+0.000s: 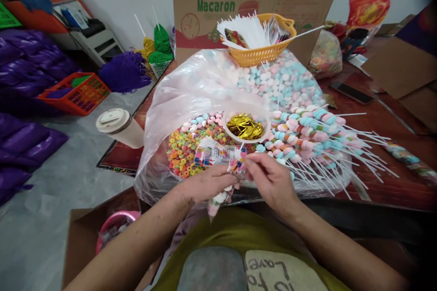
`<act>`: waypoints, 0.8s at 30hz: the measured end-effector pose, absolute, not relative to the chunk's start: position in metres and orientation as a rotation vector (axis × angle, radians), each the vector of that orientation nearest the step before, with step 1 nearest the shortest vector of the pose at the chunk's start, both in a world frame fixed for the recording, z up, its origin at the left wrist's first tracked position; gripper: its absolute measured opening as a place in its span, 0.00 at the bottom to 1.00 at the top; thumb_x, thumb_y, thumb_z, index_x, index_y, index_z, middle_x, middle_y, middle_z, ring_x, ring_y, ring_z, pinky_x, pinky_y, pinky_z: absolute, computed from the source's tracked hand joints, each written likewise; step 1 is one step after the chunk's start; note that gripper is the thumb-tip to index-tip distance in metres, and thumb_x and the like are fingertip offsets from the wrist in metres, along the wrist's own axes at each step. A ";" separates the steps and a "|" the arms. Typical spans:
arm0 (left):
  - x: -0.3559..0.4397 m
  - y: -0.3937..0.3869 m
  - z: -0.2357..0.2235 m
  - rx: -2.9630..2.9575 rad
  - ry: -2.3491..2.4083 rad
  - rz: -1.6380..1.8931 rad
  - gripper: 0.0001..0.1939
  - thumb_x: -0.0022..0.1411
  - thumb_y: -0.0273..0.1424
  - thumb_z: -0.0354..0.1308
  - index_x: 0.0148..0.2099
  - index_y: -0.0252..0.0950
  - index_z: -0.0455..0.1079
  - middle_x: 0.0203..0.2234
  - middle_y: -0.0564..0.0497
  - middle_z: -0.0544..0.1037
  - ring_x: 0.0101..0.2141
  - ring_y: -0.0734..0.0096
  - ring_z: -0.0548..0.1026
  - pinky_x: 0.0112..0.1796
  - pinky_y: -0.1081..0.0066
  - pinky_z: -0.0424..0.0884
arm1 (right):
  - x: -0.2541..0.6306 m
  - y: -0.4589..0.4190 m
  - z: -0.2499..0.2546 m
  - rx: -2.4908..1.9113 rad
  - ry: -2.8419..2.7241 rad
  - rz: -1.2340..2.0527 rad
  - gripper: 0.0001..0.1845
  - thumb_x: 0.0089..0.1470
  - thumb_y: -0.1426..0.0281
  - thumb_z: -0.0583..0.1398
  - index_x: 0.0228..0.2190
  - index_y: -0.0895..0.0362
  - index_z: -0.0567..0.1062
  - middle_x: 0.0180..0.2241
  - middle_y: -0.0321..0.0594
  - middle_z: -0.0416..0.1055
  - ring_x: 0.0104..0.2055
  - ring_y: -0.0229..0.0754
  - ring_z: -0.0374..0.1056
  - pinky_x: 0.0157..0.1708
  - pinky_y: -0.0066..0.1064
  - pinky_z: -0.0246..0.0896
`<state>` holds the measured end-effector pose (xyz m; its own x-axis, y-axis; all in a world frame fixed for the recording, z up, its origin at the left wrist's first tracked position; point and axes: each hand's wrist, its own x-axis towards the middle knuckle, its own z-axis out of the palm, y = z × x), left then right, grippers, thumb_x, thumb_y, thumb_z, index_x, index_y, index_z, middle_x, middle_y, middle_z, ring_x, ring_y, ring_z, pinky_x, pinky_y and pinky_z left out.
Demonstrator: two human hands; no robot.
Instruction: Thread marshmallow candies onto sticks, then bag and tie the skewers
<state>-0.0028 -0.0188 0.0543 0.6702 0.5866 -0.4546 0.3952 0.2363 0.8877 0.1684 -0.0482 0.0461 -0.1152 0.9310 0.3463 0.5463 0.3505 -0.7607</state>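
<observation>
We're holding one wrapped skewer (221,197) between both hands, close in front of our body. Its long axis is running on a slant: candy end pointing down and left toward us, neck end pointing up and away, slightly right. Left hand (210,184) is clamping over its body; right hand (273,179) is pinching at the gathered neck, so the skewer is lying to its left. Left is nearer the bulk, right nearer the neck. Too blurred; we can't tell what's between the right fingertips. Containers: white bowl (268,126) is sitting just beyond, holding gold ties (246,126). Yellow basket (254,57) is standing farther back, holding white sticks (251,29). Clear plastic (170,95) is bearing ring candies (184,152), with stacked skewers (310,138) resting right.
</observation>
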 end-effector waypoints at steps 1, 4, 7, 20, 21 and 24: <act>-0.004 -0.018 0.055 1.315 0.910 0.127 0.15 0.59 0.40 0.46 0.29 0.34 0.64 0.19 0.55 0.68 0.20 0.76 0.67 0.23 0.75 0.63 | 0.173 -0.047 0.049 -1.212 -1.915 0.368 0.10 0.56 0.71 0.50 0.36 0.57 0.70 0.31 0.42 0.72 0.36 0.42 0.67 0.37 0.36 0.62; -0.006 -0.016 0.054 1.336 0.802 0.021 0.16 0.58 0.38 0.47 0.25 0.34 0.65 0.20 0.52 0.71 0.23 0.75 0.69 0.27 0.74 0.66 | 0.185 -0.043 0.055 -0.802 -2.536 -0.076 0.17 0.55 0.77 0.49 0.46 0.57 0.67 0.47 0.47 0.68 0.54 0.48 0.56 0.53 0.49 0.48; -0.003 -0.016 0.051 1.354 0.620 -0.119 0.16 0.59 0.38 0.47 0.25 0.34 0.66 0.19 0.52 0.71 0.24 0.72 0.71 0.31 0.72 0.67 | 0.188 -0.043 0.049 -0.592 -2.873 -0.137 0.17 0.56 0.77 0.47 0.46 0.62 0.67 0.41 0.49 0.70 0.48 0.48 0.60 0.53 0.53 0.46; -0.016 -0.023 0.022 2.339 1.090 0.873 0.12 0.62 0.30 0.45 0.32 0.35 0.69 0.23 0.50 0.72 0.26 0.72 0.69 0.30 0.73 0.64 | 0.190 0.035 0.072 -1.424 -2.483 1.343 0.22 0.60 0.60 0.43 0.32 0.59 0.72 0.21 0.35 0.70 0.23 0.34 0.67 0.25 0.23 0.60; -0.013 -0.024 0.017 2.051 1.202 0.914 0.14 0.62 0.32 0.46 0.28 0.34 0.68 0.20 0.52 0.70 0.24 0.74 0.68 0.27 0.75 0.63 | 0.191 0.057 0.072 -1.730 -2.448 0.895 0.24 0.60 0.60 0.43 0.31 0.59 0.73 0.23 0.36 0.71 0.27 0.35 0.68 0.27 0.23 0.60; -0.003 -0.026 0.010 1.212 1.319 0.842 0.17 0.56 0.41 0.52 0.22 0.34 0.66 0.13 0.56 0.64 0.16 0.78 0.63 0.19 0.77 0.57 | 0.183 0.110 0.055 -1.988 -2.376 0.508 0.18 0.59 0.66 0.49 0.32 0.64 0.74 0.34 0.47 0.72 0.40 0.45 0.68 0.38 0.30 0.60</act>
<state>-0.0028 -0.0262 0.0101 0.1266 0.9606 -0.2475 0.1792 0.2232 0.9581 0.1833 0.1098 0.0547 -0.1980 0.9588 -0.2038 0.9583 0.1455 -0.2461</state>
